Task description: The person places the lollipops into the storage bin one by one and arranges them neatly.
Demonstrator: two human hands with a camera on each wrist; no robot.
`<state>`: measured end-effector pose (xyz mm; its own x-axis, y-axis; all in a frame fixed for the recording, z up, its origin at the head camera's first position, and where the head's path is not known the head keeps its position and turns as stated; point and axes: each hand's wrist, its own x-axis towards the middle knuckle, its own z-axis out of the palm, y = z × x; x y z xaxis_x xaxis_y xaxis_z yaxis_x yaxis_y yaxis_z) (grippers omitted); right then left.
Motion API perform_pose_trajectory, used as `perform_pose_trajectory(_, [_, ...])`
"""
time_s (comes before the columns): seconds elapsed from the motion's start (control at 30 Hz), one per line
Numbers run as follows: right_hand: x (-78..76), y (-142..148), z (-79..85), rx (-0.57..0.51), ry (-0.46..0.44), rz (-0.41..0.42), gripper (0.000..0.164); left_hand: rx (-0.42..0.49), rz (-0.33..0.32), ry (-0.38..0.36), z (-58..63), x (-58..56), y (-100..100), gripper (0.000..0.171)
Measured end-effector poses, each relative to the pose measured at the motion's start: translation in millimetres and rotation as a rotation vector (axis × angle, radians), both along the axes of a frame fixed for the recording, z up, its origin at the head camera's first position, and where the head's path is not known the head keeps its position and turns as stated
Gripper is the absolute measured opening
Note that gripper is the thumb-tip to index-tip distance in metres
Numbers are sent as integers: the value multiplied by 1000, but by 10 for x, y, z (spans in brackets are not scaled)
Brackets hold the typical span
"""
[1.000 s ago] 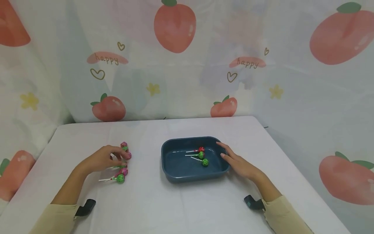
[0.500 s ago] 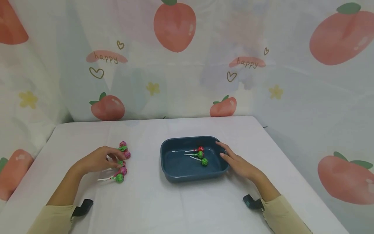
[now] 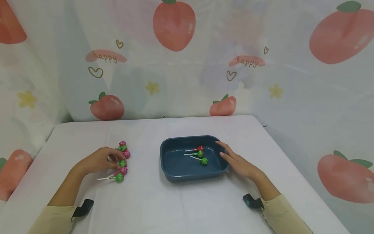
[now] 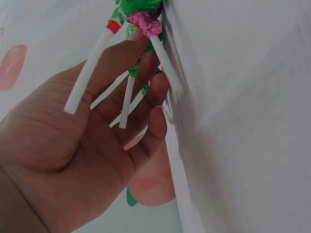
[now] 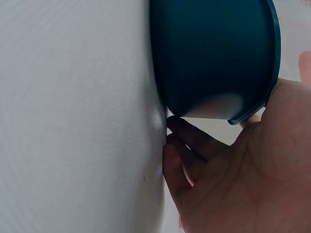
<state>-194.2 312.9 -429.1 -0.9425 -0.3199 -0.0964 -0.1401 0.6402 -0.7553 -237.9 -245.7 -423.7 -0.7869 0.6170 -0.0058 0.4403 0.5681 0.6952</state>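
My left hand is at the row of lollipops on the left, thumb and forefinger bent around a green lollipop and seeming to pinch it. Beyond it lie pink and green ones, with a pink lollipop by the forefinger. Nearer me are another pink lollipop and a green lollipop. In the left wrist view a white stick crosses in front of the hand. My right hand rests with extended fingers on the right end of the dark blue tray; the right wrist view shows fingertips by its outer wall.
Inside the tray lie a red lollipop, a green lollipop and a second green lollipop, sticks pointing left. A white cloth covers the table. A printed curtain hangs behind and at both sides.
My left thumb and forefinger have moved slightly down and closed in around the green lollipop in the row. The right hand and the tray keep their places.
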Motion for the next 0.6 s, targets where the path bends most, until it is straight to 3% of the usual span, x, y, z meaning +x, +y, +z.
perform_pose_trajectory(0.6, [14, -18, 17, 5, -6, -5, 55, -19, 28, -6, 14, 26, 47, 23])
